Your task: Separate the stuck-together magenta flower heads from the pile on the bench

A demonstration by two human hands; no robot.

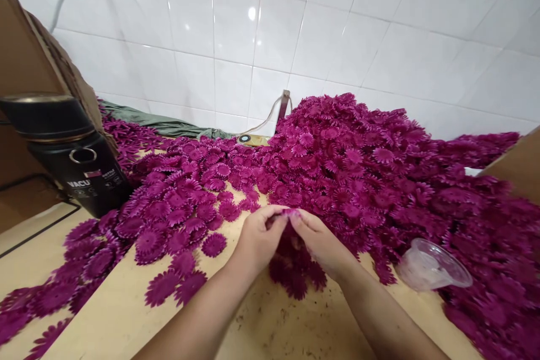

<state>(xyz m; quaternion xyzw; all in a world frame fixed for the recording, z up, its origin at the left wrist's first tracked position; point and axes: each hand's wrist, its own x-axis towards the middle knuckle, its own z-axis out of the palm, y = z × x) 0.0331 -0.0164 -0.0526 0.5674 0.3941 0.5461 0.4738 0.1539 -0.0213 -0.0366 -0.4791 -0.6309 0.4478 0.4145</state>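
Note:
My left hand (261,233) and my right hand (318,236) meet at the middle of the view, thumbs and fingertips pinched together. Between the fingertips shows a small bit of a magenta petal piece (291,212); most of it is hidden by the fingers. Below and between the hands lie several magenta flower pieces (295,281) on the tan board (270,326). A large heap of the same flower pieces (358,163) rises behind and to the right of the hands, and a looser spread (181,202) lies to the left.
A black bottle (80,163) stands at the left beside cardboard (34,45). On the right, a clear plastic cup (434,267) leans among the flowers. Green cloth (156,119) and a metal bar (283,106) are near the white tiled wall (236,22). Another cardboard piece (518,163) is at far right.

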